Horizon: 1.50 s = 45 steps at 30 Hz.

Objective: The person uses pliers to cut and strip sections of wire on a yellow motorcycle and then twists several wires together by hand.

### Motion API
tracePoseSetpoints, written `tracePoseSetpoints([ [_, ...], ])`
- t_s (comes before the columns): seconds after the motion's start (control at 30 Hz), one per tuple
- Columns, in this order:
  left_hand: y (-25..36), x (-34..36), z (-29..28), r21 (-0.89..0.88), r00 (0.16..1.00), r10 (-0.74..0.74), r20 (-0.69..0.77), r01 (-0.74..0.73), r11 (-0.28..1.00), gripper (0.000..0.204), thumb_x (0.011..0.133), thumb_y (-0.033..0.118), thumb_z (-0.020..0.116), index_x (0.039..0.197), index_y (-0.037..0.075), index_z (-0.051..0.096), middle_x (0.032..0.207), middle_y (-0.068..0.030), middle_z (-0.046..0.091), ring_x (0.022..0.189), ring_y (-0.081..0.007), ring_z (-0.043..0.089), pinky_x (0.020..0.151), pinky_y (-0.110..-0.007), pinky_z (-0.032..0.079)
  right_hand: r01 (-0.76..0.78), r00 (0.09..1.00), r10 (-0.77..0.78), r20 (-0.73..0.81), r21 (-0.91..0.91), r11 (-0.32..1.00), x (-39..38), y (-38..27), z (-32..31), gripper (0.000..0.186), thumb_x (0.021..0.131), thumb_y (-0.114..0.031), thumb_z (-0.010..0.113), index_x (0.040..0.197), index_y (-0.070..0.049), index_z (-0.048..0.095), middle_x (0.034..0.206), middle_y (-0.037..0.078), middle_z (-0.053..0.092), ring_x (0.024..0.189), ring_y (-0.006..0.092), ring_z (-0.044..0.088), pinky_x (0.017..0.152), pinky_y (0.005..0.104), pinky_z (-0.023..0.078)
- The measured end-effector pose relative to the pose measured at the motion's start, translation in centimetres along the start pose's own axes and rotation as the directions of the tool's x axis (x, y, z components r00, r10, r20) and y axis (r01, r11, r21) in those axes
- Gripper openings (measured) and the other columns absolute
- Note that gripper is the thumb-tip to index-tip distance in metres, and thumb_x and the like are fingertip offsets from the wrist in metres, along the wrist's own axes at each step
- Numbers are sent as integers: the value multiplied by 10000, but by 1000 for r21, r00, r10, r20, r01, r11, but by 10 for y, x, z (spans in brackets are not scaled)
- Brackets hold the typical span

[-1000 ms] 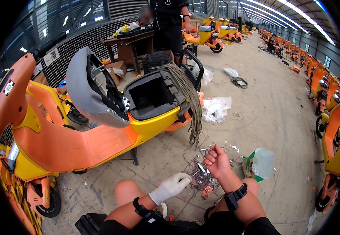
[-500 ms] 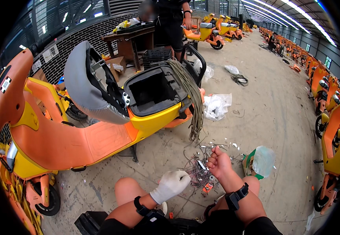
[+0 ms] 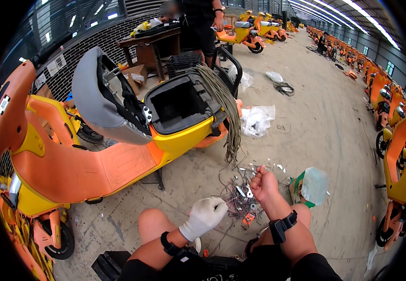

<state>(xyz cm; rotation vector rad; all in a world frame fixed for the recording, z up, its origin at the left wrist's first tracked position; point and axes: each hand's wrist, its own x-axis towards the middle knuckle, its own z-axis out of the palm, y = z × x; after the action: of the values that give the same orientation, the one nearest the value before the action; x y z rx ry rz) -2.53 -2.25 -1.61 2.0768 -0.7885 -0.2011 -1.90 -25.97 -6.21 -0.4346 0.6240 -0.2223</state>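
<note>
My left hand [image 3: 205, 216], in a white knitted glove, is closed in a pinch above the floor. Bare and curled into a fist, my right hand [image 3: 263, 185] is raised a little farther off to the right. Whatever either hand holds is too thin or hidden to make out. Between and beyond them lies a heap of dark wire scraps [image 3: 237, 200] with white bits and a small orange piece [image 3: 248, 218]. Ahead on the left stands an orange and yellow scooter [image 3: 132, 161], its grey seat [image 3: 90, 100] tipped up over a black storage box [image 3: 177, 105].
A bundle of olive cords [image 3: 226, 110] hangs over the scooter's rear. Right of my right hand sits a green carton [image 3: 298, 189] with clear plastic. Plastic bags [image 3: 258, 121] lie beyond. A person [image 3: 203, 28] stands by a wooden table [image 3: 149, 40]. Scooters [image 3: 397, 173] line the right side.
The view has shifted slightly. Both hands keep nearly the same closed poses, with my right hand a touch higher in view. The standing person's arm has moved slightly.
</note>
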Motion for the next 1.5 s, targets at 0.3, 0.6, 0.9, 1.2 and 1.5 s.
tracePoseSetpoints([
  [0.3, -1, -2, -7, 9, 998, 65, -3, -65, 998, 210, 860, 187, 559, 851, 24, 692, 816, -179, 669, 799, -360, 655, 728, -412, 513, 63, 997, -62, -44, 18, 998, 8, -23, -4, 255, 1033, -289, 488, 862, -100, 476, 570, -55, 263, 453, 91, 211, 415, 263, 202],
  [0.6, -2, -7, -6, 14, 998, 25, 61, -26, 1000, 190, 861, 188, 561, 856, 46, 687, 779, -175, 645, 767, -358, 641, 693, -428, 501, 138, 989, -136, -59, 17, 990, 17, -45, -10, 246, 1035, -270, 473, 851, -107, 484, 555, -63, 248, 435, 83, 200, 394, 258, 180],
  [0.9, 1, -10, -14, -31, 996, 12, 90, -10, 999, 217, 870, 190, 544, 893, 31, 691, 839, -186, 656, 790, -348, 647, 720, -390, 507, 180, 981, -173, -90, 80, 980, 25, -67, -10, 260, 1034, -295, 479, 848, -114, 483, 546, -68, 236, 426, 81, 193, 383, 256, 163],
  [1.2, -10, -19, -27, -47, 994, -63, 87, 68, 997, 237, 870, 219, 551, 916, 44, 704, 849, -164, 681, 819, -327, 664, 750, -385, 516, 314, 947, -293, -134, 176, 933, 25, -110, -30, 268, 1037, -295, 475, 834, -121, 492, 537, -71, 228, 426, 79, 179, 381, 254, 139],
  [1.5, -18, -27, -33, -90, 992, -110, 69, 116, 989, 226, 870, 223, 559, 908, 59, 710, 809, -158, 670, 793, -317, 663, 739, -382, 515, 388, 914, -351, -201, 187, 903, 23, -129, -49, 237, 1035, -295, 477, 891, -110, 511, 544, -67, 240, 429, 82, 196, 383, 258, 148],
])
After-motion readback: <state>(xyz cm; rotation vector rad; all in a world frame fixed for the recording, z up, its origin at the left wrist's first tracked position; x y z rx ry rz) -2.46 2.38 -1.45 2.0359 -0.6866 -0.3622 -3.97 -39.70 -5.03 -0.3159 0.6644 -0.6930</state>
